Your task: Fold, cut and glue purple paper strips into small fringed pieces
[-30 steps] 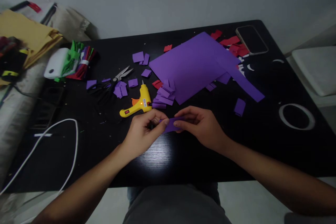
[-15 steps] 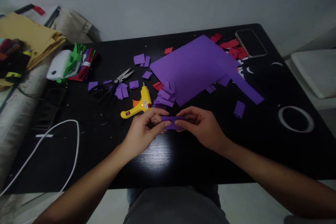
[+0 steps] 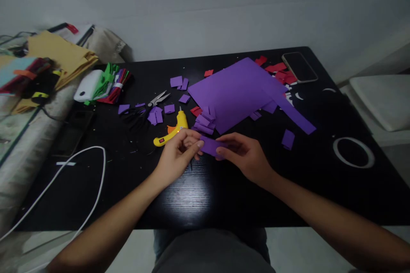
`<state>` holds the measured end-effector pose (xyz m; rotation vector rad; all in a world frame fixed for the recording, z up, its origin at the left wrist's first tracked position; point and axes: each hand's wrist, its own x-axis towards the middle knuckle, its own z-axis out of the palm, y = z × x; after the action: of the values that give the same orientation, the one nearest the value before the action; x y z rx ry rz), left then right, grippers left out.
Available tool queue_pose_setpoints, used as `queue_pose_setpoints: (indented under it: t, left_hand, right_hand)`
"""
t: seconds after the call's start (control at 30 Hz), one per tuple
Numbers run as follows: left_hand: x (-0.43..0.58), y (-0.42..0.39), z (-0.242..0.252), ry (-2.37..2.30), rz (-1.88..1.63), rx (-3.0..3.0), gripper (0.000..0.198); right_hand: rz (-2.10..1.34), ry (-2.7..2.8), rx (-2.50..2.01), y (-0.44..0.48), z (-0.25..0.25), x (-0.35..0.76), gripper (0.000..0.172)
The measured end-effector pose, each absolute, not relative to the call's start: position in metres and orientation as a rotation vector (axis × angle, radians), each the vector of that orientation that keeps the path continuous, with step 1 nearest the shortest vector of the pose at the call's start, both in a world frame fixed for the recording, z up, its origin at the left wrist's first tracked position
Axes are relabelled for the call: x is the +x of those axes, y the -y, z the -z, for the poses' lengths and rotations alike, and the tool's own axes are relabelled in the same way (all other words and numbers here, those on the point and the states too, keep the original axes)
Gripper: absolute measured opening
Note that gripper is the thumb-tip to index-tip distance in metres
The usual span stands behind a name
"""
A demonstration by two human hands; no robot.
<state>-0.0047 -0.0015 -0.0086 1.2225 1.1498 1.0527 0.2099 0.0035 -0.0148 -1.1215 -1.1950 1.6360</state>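
Observation:
A small purple strip (image 3: 211, 146), paper or foam by its look, is stretched between my two hands above the front half of the black table. My left hand (image 3: 180, 149) pinches its left end between thumb and fingers. At the other end, my right hand (image 3: 245, 153) grips it with the thumb on top. Just beyond my left hand lies a yellow glue gun (image 3: 179, 123). A pile of folded purple pieces (image 3: 205, 120) and a large purple sheet (image 3: 237, 89) lie behind my hands, with a long purple strip (image 3: 294, 113) across the sheet's right side.
Scissors (image 3: 156, 100) lie left of the glue gun among purple pieces. At the back right are red scraps (image 3: 283, 76) and a phone (image 3: 299, 67). A white ring (image 3: 353, 152) sits at the right; a white cable (image 3: 102, 175) loops at the left.
The purple strip now slants down toward the right and shows more of its face. My thumbs have moved apart along it. The camera view has shifted slightly.

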Motion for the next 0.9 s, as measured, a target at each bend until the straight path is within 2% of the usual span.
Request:
queue_pose_setpoints:
  t: [0.13, 0.23, 0.43, 0.67, 0.9]
  left_hand:
    - [-0.006, -0.001, 0.009, -1.162, -1.028, 1.258, 0.031]
    - [-0.004, 0.0, 0.01, -1.142, -0.997, 1.265, 0.026]
    - [0.0, 0.006, 0.011, -1.096, -0.972, 1.26, 0.016]
    - [-0.001, 0.013, 0.018, -1.01, -0.942, 1.484, 0.035]
    - [-0.002, 0.013, 0.021, -1.234, -0.961, 1.574, 0.023]
  right_hand:
    - [-1.754, 1.167, -1.026, -0.006, 0.013, 0.213, 0.037]
    - [-1.748, 1.205, -1.013, -0.007, 0.015, 0.214, 0.029]
    - [-1.655, 1.262, -1.008, -0.007, 0.02, 0.211, 0.036]
    - [-1.551, 1.241, -1.112, -0.008, 0.025, 0.209, 0.037]
    - [-1.599, 1.216, -1.123, -0.008, 0.023, 0.207, 0.04]
